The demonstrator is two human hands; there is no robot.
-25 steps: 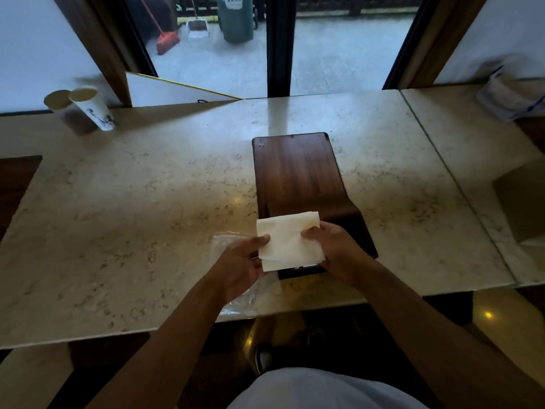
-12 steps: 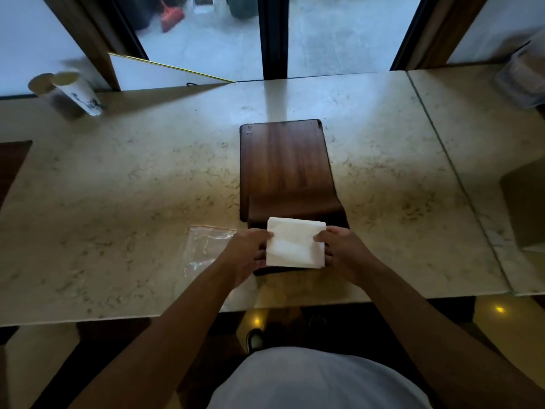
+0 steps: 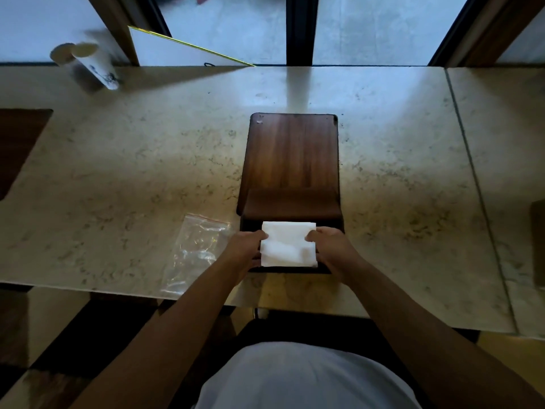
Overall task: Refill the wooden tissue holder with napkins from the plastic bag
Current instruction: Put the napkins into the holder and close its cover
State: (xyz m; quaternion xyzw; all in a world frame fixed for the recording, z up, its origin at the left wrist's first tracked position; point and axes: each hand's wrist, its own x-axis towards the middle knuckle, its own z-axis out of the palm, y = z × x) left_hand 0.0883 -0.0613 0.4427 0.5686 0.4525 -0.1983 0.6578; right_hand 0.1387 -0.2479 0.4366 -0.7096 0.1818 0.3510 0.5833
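A dark wooden tissue holder (image 3: 292, 160) lies flat on the marble counter, its open end facing me. A white stack of napkins (image 3: 287, 244) sits in that open end. My left hand (image 3: 246, 252) grips the stack's left edge and my right hand (image 3: 330, 249) grips its right edge. The clear plastic bag (image 3: 196, 249) with a red zip strip lies flat on the counter just left of my left hand, and looks empty.
A paper cup (image 3: 94, 66) stands at the far left of the counter (image 3: 118, 160), next to a second blurred cup. A white board with a yellow edge (image 3: 177, 51) leans behind it. A seam (image 3: 472, 178) splits the counter on the right. Window frames rise beyond.
Both hands have lowered the napkin stack from above the holder's near end down into its open end. The plastic bag is now uncovered beside my left hand.
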